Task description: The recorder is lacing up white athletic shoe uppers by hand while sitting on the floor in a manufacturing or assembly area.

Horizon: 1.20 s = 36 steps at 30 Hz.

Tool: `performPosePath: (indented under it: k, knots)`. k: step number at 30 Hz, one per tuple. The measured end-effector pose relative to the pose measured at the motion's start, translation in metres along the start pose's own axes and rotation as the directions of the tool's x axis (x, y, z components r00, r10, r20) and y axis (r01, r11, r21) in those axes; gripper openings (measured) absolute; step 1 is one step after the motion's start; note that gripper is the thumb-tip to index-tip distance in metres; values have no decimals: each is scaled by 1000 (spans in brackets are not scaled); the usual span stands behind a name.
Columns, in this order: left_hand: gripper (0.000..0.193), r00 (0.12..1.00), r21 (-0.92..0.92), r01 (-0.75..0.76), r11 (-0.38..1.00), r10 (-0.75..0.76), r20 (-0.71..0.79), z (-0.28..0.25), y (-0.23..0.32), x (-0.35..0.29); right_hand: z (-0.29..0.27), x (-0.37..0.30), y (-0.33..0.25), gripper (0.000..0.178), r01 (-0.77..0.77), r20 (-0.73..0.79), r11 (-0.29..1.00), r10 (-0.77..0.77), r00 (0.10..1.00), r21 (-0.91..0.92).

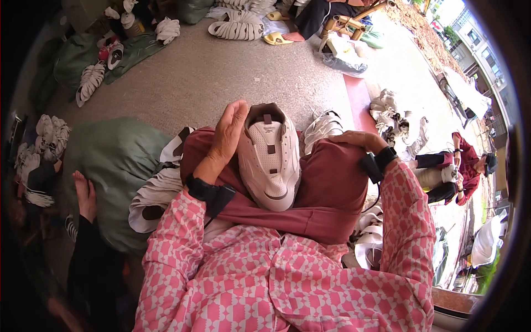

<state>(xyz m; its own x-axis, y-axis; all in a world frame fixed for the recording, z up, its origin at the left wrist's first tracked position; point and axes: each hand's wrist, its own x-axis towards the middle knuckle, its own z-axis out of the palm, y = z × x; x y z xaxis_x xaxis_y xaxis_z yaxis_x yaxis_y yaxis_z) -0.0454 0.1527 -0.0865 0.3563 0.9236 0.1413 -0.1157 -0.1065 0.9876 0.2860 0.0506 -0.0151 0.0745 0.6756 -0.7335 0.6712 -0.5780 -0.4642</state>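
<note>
Shoe (271,138) sits between thighs (334,182), for steadiness I judge, flat left hand (225,131) beside it, loosely spread right hand (359,139) rightward, both empty.

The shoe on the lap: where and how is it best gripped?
Probably by the collar, from the left: the shoe points its toe toward the wearer, so its opening sits at the far end, and the left hand is beside that end.
</note>
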Motion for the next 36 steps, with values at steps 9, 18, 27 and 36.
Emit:
performPosePath:
  k: [9,18,27,36]
  knots:
    - [67,894,-170,430,887,-392,217,-2,24,-14,-15,-30,71,71,-48,89,978,30,996,205]
    - [66,908,-296,378,877,-287,306,7,18,-8,-18,-33,111,32,-36,222,950,-36,974,309]
    - [72,889,-327,405,854,-284,360,5,17,-5,11,-17,92,21,219,-180,975,-223,958,-43]
    - [71,899,-325,388,863,-277,340,1,24,-2,35,-37,23,9,493,-404,641,-761,507,-588]
